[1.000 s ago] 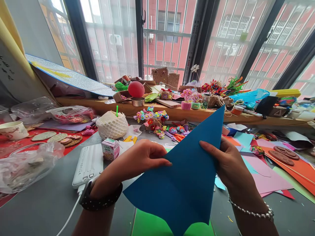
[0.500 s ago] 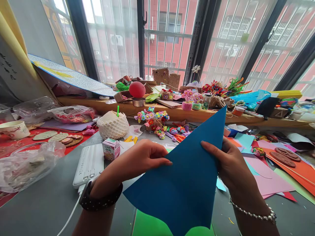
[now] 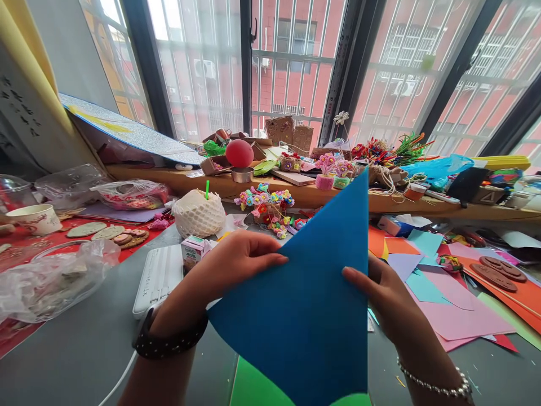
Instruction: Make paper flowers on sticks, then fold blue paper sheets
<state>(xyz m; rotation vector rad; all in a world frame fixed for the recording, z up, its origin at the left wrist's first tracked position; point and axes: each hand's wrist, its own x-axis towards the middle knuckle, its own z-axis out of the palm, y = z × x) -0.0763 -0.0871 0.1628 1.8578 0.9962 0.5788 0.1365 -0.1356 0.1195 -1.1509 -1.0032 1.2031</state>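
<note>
A large sheet of blue paper (image 3: 308, 287), with a pointed top and a curved lower edge, is held up in front of me. My left hand (image 3: 243, 262) pinches its upper left edge between thumb and fingers. On the right edge, my right hand (image 3: 386, 290) grips it with the thumb on the near face and the fingers behind, partly hidden. Beneath the blue paper, green paper (image 3: 256, 386) lies on the grey table (image 3: 84, 366). Just left of my left wrist is a white power bank (image 3: 156, 276) with a cable, and a small drink carton (image 3: 194, 251) stands beside it.
A coconut (image 3: 199, 214) with a green straw and crocheted flowers (image 3: 264, 203) stand behind my hands. Coloured paper pieces (image 3: 460, 307) spread over the right side. Plastic bags (image 3: 59, 279) and a paper cup (image 3: 36, 219) are at left. The wooden sill (image 3: 203, 183) holds many crafts.
The blue paper has turned slightly and its tip has shifted left and up. My right hand has moved a little left and down with it; both hands keep their hold.
</note>
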